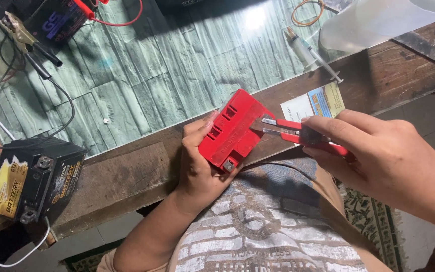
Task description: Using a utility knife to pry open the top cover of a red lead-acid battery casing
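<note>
Head view, looking down at two bare hands working at the near edge of a wooden surface [127,174]. The left hand [200,161] has its fingers wrapped around a small red rectangular battery case [232,130], holding it tilted against the edge of the surface, above the person's lap. The right hand [378,151] has its fingers clenched on a red utility knife [298,135] with a black slider; the blade tip touches the right side of the red case.

Just right of the red case, partly hidden behind the knife and the right hand, a small printed card [318,102] lies flat, white with blue and yellow blocks. Well to the left of the red case, a black box-shaped battery [33,179] stands at the edge of the surface, with a yellow label on its front face and a white wire running below it. Far up and left of the red case sits another dark battery [59,20] with a blue and red label, a red cable clipped to it and black-handled clamps beside it.

Beyond the red case, the surface is covered by a glass sheet over a pale green stone-pattern lining [162,65]. Up and right of the case lie a plastic syringe [310,53], a rubber band [308,11] and a translucent plastic container [383,20].
</note>
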